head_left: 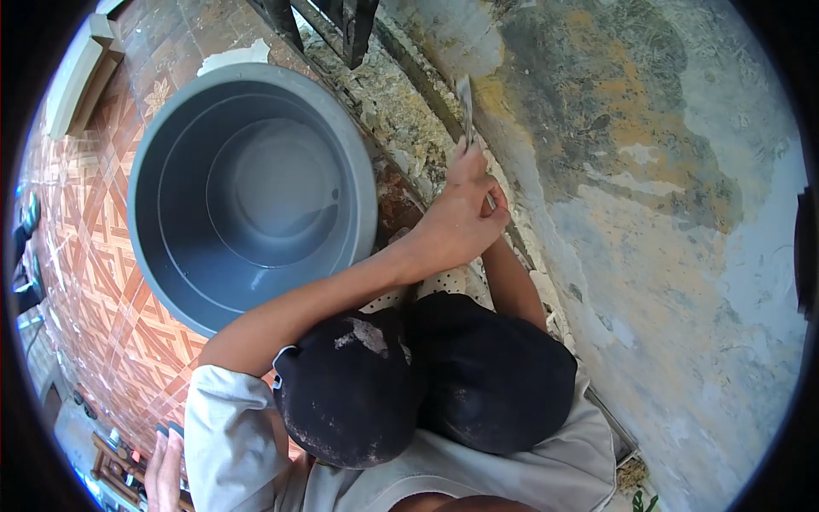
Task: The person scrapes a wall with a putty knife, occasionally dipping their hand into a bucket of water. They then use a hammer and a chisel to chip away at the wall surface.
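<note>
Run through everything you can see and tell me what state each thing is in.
Tub: uncovered, seemingly with a little water at the bottom.
Metal tool: apparently held in the right hand.
Wall: patchy and stained.
Strip along its base: rough.
Black clothing: smudged.

The tub [183, 196] stands left on the floor [94, 290], the wall [614, 256] right, a strip of rubble [397, 124] between.
</note>
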`<move>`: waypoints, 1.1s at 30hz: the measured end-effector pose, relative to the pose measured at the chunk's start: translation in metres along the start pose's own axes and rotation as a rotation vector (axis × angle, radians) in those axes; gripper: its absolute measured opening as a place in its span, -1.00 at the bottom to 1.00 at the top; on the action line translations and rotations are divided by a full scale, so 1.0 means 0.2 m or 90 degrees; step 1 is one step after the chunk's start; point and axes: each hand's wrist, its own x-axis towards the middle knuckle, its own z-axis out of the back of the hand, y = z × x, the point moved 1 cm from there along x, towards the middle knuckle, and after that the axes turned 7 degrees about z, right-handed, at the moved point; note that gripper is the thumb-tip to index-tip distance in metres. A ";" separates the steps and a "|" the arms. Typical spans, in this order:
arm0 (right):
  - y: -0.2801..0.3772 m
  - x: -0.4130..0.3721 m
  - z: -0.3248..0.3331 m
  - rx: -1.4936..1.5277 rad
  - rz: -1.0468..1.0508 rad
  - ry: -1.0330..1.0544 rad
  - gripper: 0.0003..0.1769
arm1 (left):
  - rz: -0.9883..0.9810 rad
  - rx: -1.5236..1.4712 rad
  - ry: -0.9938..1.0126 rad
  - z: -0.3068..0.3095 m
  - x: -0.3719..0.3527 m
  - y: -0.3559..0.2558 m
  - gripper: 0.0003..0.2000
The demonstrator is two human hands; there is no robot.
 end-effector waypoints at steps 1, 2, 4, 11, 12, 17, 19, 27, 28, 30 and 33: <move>0.01 -0.04 0.01 0.012 -0.022 -0.004 -0.54 | -0.010 0.014 -0.009 0.02 0.00 0.00 -0.84; 0.02 -0.06 0.01 0.023 -0.044 -0.003 -0.55 | -0.016 0.026 -0.020 0.04 0.01 0.01 -0.84; 0.03 0.00 -0.09 0.034 -0.060 0.012 -0.53 | 0.001 0.013 -0.004 0.03 0.00 0.02 -0.84; 0.03 0.00 -0.11 0.037 -0.060 -0.001 -0.54 | 0.011 -0.034 0.006 0.04 -0.01 0.02 -0.84; 0.03 0.01 -0.11 0.030 -0.043 -0.008 -0.53 | -0.010 -0.028 -0.019 0.04 -0.02 0.01 -0.84; 0.04 0.06 -0.11 0.035 -0.002 0.012 -0.51 | 0.042 -0.039 0.029 0.03 -0.02 -0.01 -0.83; 0.04 -0.02 -0.03 0.066 -0.065 0.000 -0.55 | 0.019 -0.026 0.005 0.04 0.00 0.02 -0.83; 0.11 0.04 0.02 0.065 -0.019 0.026 -0.60 | 0.038 -0.020 0.038 0.02 0.01 0.03 -0.85; 0.09 0.00 0.05 0.067 -0.047 0.032 -0.60 | 0.035 -0.021 0.029 0.03 0.02 0.04 -0.84; -0.14 -0.10 0.07 0.190 -0.061 0.066 -0.59 | 0.016 -0.008 0.024 0.05 -0.01 0.01 -0.84; -0.32 -0.12 0.11 0.257 -0.023 0.063 -0.58 | -0.011 0.012 0.011 0.01 -0.01 0.02 -0.84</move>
